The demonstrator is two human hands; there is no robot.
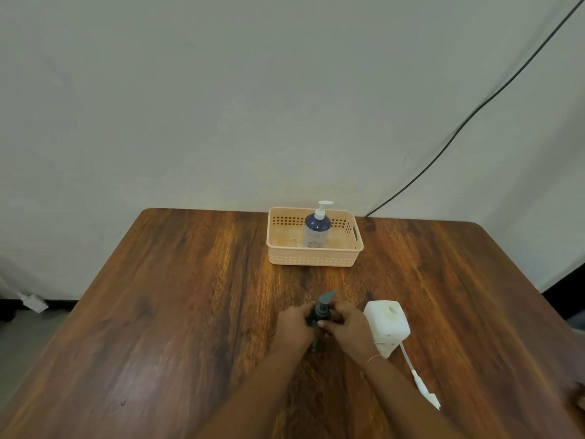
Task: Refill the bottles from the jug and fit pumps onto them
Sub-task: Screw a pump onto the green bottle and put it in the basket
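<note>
A dark green bottle stands on the wooden table near its front middle, mostly hidden by my hands. My left hand wraps the bottle's body. My right hand grips the collar of the dark green pump sitting on the bottle's neck. Just right of my hands stands a white jug with its mouth open. A loose white pump with its tube lies on the table in front of the jug. A blue bottle with a white pump fitted stands in a peach basket.
The peach basket sits at the table's far edge, close to a pale wall. A black cable runs down the wall to the table's back right. A small white object lies on the floor at the left.
</note>
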